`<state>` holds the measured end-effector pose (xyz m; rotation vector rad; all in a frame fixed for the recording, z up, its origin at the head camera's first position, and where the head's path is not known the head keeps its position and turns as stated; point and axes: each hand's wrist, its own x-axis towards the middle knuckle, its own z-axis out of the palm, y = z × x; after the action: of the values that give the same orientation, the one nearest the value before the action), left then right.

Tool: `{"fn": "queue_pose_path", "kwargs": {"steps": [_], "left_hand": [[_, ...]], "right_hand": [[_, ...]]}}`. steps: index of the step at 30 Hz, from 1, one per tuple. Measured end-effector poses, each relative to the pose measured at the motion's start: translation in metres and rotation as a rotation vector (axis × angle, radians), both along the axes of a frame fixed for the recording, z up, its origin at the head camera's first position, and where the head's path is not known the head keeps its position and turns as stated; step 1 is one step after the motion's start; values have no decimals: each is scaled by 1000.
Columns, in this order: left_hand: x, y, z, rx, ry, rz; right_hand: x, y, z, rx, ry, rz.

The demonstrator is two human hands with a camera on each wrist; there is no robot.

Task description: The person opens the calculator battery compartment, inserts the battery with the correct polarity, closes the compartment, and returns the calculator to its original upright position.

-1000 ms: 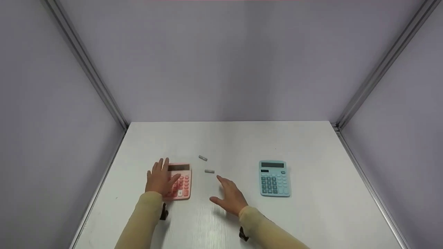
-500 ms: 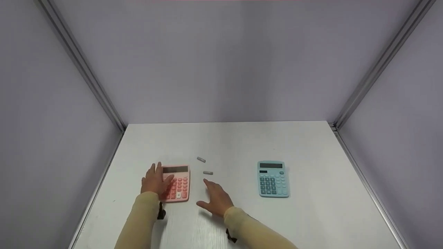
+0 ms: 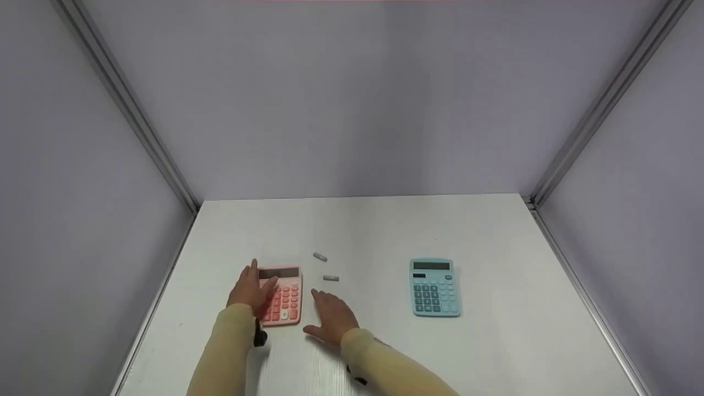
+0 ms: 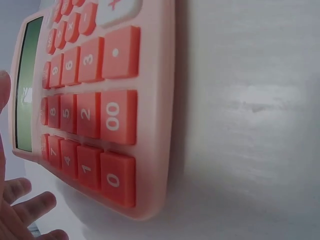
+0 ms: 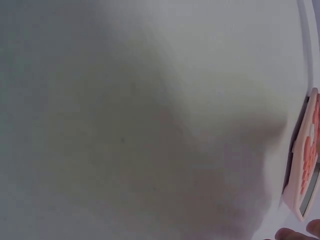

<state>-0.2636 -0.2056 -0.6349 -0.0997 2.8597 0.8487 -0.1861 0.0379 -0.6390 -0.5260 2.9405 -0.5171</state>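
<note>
Grey walls (image 3: pixel 357 99) frame a white table (image 3: pixel 379 236), a pink calculator (image 3: pixel 286 297) lying toward its nine o'clock. My left hand (image 3: pixel 246 289), fingers straight, lines the calculator's nine-o'clock edge, thumb over the keys (image 4: pixel 117 117); whether they touch, I cannot tell. My right hand (image 3: pixel 334 318), thumb wide of the fingers, is at the calculator's four o'clock; two small grey cylinders (image 3: pixel 331 278) lie toward two, a blue calculator (image 3: pixel 434 287) well apart at three.
</note>
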Motion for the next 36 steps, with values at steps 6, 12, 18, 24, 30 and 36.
{"fn": "queue_pose_path", "kwargs": {"steps": [6, 12, 18, 24, 30, 36], "left_hand": [[-1, 8, 3, 71, -51, 15], [3, 16, 7, 138, -70, 47], [4, 23, 8, 148, -61, 51], [1, 27, 7, 115, -32, 23], [3, 30, 8, 99, -33, 24], [5, 28, 7, 64, -3, 13]], "right_hand": [[-6, -5, -7, 77, 34, 10], [-6, -11, -15, 54, 35, 23], [-6, -16, -21, 17, 61, 21], [-5, -22, -23, 14, 64, 32], [-4, -26, -19, 12, 52, 33], [-3, -23, -12, -7, 48, 20]]}}
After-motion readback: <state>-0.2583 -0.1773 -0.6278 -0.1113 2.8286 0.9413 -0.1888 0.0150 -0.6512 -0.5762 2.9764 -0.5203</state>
